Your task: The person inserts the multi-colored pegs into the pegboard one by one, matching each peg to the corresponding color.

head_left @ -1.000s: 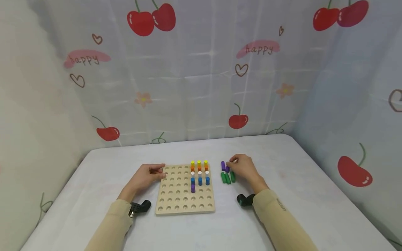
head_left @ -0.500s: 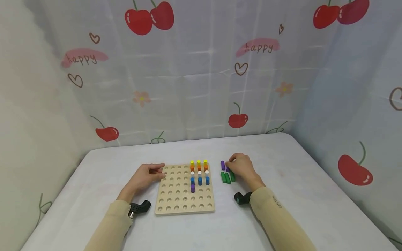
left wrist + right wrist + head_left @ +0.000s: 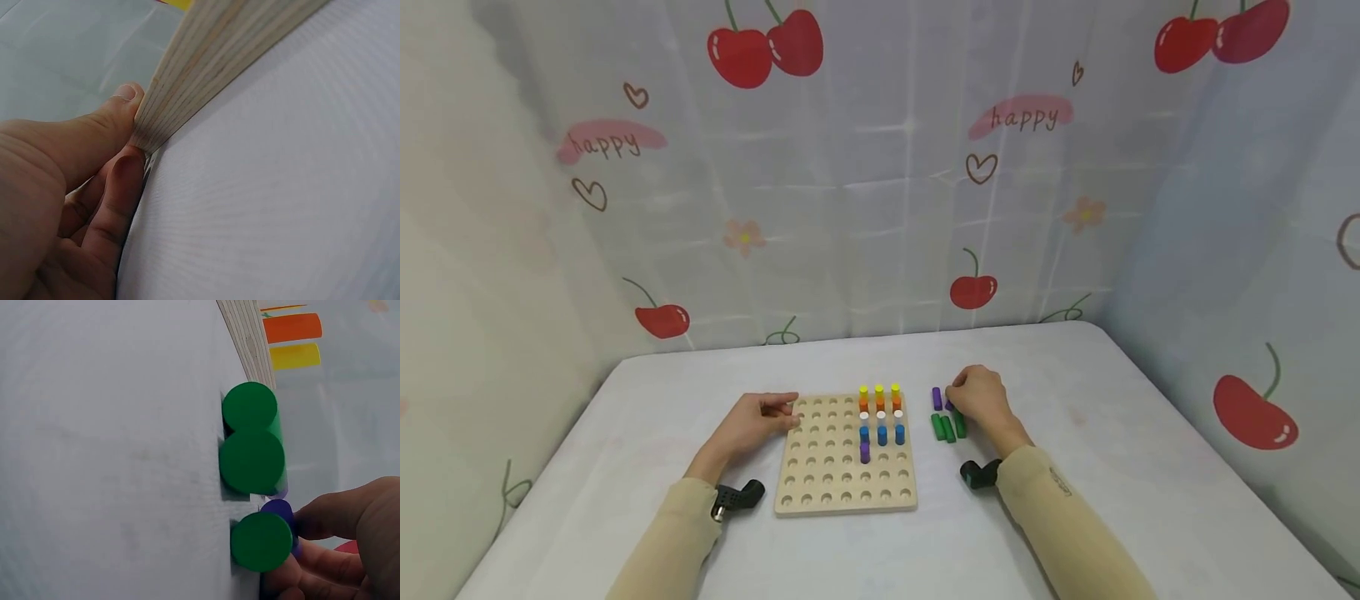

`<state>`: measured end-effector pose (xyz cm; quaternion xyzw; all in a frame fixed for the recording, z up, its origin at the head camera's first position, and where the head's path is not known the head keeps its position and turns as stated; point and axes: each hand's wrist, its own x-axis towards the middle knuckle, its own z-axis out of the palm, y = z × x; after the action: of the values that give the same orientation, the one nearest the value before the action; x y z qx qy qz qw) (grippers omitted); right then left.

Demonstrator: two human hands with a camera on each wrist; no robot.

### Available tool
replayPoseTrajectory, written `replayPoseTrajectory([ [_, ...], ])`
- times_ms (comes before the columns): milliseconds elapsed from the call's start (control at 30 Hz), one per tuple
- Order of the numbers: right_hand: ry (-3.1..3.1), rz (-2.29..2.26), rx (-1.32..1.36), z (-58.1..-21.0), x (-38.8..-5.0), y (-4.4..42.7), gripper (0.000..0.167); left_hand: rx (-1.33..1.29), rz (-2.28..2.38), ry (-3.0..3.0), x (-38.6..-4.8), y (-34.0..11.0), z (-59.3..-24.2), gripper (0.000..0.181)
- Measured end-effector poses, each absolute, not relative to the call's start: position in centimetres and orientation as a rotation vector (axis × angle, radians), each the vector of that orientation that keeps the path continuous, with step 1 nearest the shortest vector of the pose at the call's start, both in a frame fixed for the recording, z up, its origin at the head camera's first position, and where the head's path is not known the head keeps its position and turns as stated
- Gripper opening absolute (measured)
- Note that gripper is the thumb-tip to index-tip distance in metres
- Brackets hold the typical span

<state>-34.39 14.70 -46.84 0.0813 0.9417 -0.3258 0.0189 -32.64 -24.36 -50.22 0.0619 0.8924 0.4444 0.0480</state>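
A wooden pegboard (image 3: 820,481) lies flat on the table. Its back right part bears yellow, orange, white and blue pegs in rows of three, with one purple peg (image 3: 865,453) in front of them. At the board's left edge my left hand (image 3: 751,427) grips the wood, thumb on the upper edge and a finger lower down. My right hand (image 3: 983,400) pinches a purple peg (image 3: 279,510) between thumb and fingers, right of the board. Beside it lies another purple peg (image 3: 936,398). Three green pegs (image 3: 948,429) lie just in front.
Both wrists carry a black camera (image 3: 980,475). The white table (image 3: 1060,517) runs back to a printed curtain (image 3: 865,250), with more curtain on the right side.
My right hand has shifted very slightly at the purple peg, its forearm a little to the left. The head view has moved a bit. My left hand keeps its place on the board.
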Motion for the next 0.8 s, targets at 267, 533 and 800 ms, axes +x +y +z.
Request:
replayPoseTrajectory([
  [267, 2.960, -1.139, 0.251, -46.9, -34.1, 15.7, 0.028, 0.191, 1.343, 2.732, -32.4, -24.3, -50.4, 0.053],
  [533, 2.970, -1.113, 0.214, -46.4, -33.3, 16.4, 0.035, 0.195, 1.364, 2.724, -32.3, -24.1, -50.0, 0.052],
  [800, 2.970, -1.095, 0.078, -45.8, -31.9, 16.9, 0.034, 0.201, 1.362, 2.724, -32.4, -24.2, -50.1, 0.052],
])
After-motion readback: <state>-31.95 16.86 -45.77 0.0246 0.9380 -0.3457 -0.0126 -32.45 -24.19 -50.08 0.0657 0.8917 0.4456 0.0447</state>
